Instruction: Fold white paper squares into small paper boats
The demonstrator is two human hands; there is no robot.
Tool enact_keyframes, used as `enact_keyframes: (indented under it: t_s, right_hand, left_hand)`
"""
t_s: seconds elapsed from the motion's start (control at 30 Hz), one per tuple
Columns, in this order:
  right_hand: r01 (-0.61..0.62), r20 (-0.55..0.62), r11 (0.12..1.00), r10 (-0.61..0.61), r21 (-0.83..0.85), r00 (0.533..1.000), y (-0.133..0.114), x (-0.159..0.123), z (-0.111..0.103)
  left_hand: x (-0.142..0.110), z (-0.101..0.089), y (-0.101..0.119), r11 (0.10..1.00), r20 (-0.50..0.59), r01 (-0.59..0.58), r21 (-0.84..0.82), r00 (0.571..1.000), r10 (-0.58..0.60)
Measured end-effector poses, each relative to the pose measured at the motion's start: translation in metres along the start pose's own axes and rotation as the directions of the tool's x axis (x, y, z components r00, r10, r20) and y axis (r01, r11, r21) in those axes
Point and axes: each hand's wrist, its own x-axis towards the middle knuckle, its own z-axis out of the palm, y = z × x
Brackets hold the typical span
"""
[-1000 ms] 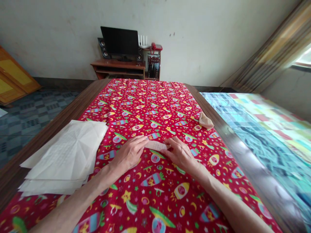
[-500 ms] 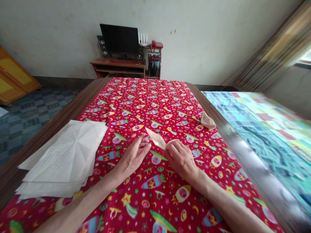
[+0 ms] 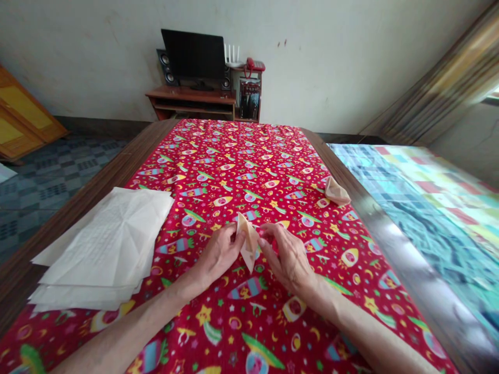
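A small folded piece of cream paper stands almost upright above the red patterned tablecloth, pointed at top and bottom. My left hand pinches its left edge with thumb and fingers closed. My right hand grips its right edge, fingers curled against the paper. Both forearms rest on the cloth and reach in from the near edge.
A stack of several creased white sheets lies at the left of the cloth. Another folded paper shape sits near the table's right edge. A bed with a blue checked cover adjoins on the right. A desk with a monitor stands at the far wall.
The folded paper, flat on the cloth a second ago, was lifted by my right hand and turned on end. Both hands now hold it between them, a little nearer to me.
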Motion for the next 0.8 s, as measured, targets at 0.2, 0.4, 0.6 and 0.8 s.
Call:
enact_keyframes:
  t_s: [0.2,0.4,0.6,0.8]
  right_hand:
    - [-0.349,0.150,0.910,0.321,0.224,0.935,0.004,0.007,0.009]
    - [-0.359,0.052,0.927,0.356,0.110,0.933,0.009,0.006,0.012]
    - [-0.349,0.040,0.935,0.347,0.066,0.937,0.012,0.004,0.013]
    - [-0.365,0.076,0.919,0.358,0.147,0.931,0.009,0.006,0.010]
  left_hand:
    - [-0.001,0.006,-0.002,0.986,0.011,-0.169,0.011,0.986,0.168]
    - [0.000,0.007,-0.003,0.978,0.032,-0.209,0.015,0.978,0.208]
    - [0.002,0.006,-0.004,0.986,0.050,-0.154,-0.057,0.986,0.157]
    - [-0.002,0.000,0.003,0.872,0.322,0.150,-0.465,0.947,0.010]
